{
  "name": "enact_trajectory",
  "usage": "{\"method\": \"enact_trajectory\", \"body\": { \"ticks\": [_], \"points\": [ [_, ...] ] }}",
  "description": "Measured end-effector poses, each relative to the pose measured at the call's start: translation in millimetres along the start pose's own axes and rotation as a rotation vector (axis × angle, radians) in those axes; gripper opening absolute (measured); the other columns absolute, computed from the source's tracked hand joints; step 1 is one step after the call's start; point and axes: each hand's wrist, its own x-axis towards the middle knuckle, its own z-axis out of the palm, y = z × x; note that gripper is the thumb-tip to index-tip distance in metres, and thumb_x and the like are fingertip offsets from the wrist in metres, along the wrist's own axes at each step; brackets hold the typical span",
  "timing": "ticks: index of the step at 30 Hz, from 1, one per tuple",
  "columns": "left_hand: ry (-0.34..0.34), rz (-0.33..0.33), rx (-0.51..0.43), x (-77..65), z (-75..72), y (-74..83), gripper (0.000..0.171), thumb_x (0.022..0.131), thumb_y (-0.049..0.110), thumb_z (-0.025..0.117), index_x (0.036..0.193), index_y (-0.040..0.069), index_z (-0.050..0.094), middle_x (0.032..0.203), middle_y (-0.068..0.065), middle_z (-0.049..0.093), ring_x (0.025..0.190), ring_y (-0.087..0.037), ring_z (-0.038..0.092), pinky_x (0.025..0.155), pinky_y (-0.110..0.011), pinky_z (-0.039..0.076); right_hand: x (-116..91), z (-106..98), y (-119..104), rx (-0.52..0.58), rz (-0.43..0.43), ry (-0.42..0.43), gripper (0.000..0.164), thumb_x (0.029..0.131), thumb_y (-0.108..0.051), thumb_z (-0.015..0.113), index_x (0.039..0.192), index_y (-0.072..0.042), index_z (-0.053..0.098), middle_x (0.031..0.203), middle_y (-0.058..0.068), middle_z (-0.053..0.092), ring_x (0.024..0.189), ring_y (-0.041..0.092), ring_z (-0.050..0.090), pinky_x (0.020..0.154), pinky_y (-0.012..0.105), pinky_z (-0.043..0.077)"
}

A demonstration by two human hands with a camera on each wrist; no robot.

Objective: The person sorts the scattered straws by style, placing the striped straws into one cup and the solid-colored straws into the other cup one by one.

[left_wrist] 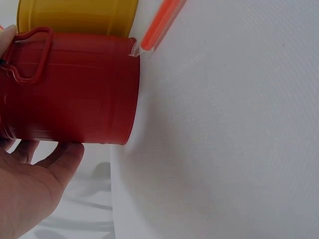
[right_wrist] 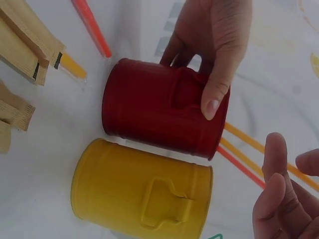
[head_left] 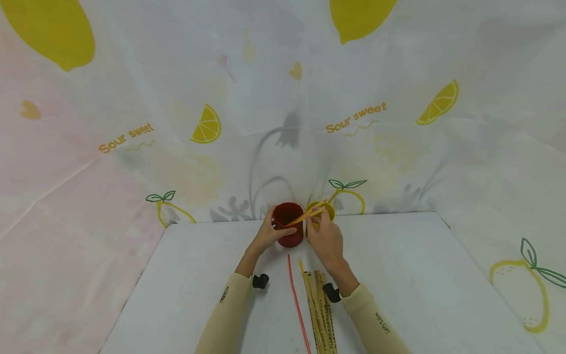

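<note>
My left hand (head_left: 267,235) grips a small red metal bucket (left_wrist: 79,89) that stands upright on the table, its thumb across the front and its fingers round the far side. Two orange straws (right_wrist: 239,149) and a red straw (right_wrist: 241,167) slant out of the bucket's mouth. Above the rim, my right hand (head_left: 326,241) pinches one of the orange straws between thumb and index finger. A yellow bucket (right_wrist: 142,189) stands close beside the red one, partly behind my right hand in the head view.
A red straw in a clear wrapper (head_left: 295,295) lies in front of the buckets. Next to it are an orange straw (head_left: 301,265) and several long brown paper packets (head_left: 320,314) with dark print. A lemon-patterned cloth (head_left: 274,98) hangs behind the white table (head_left: 190,285).
</note>
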Motion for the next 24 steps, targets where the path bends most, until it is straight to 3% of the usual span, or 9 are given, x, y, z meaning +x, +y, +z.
{"method": "enact_trajectory", "body": {
  "ticks": [7, 15, 24],
  "points": [
    [0.000, -0.011, 0.004, 0.3, -0.1, -0.3, 0.082, 0.078, 0.024, 0.085, 0.144, 0.024, 0.038, 0.137, -0.001, 0.049, 0.125, -0.027, 0.046, 0.099, -0.050, 0.042, -2.4, -2.1, 1.4, -0.033, 0.016, -0.035, 0.027, 0.096, -0.028, 0.064, 0.109, -0.005, 0.056, 0.090, 0.007, 0.075, 0.045, 0.011, 0.048, 0.040, 0.030, 0.037],
    [-0.008, 0.004, -0.018, -0.4, -1.0, 0.8, 0.078, 0.078, 0.024, 0.085, 0.142, 0.026, 0.040, 0.134, -0.001, 0.051, 0.123, -0.027, 0.048, 0.096, -0.050, 0.044, -5.1, -11.3, -2.4, -0.024, 0.025, -0.075, 0.028, 0.095, -0.030, 0.065, 0.107, -0.006, 0.057, 0.100, 0.008, 0.074, 0.051, 0.011, 0.054, 0.044, 0.030, 0.041],
    [-0.010, -0.001, -0.010, 0.4, -0.6, 0.1, 0.080, 0.079, 0.021, 0.085, 0.144, 0.024, 0.038, 0.136, -0.002, 0.050, 0.122, -0.028, 0.048, 0.096, -0.049, 0.043, -11.4, -22.4, -6.0, -0.094, 0.055, -0.271, 0.040, 0.092, -0.023, 0.068, 0.125, -0.003, 0.058, 0.098, 0.008, 0.074, 0.056, 0.010, 0.055, 0.047, 0.027, 0.043]
  ]
}}
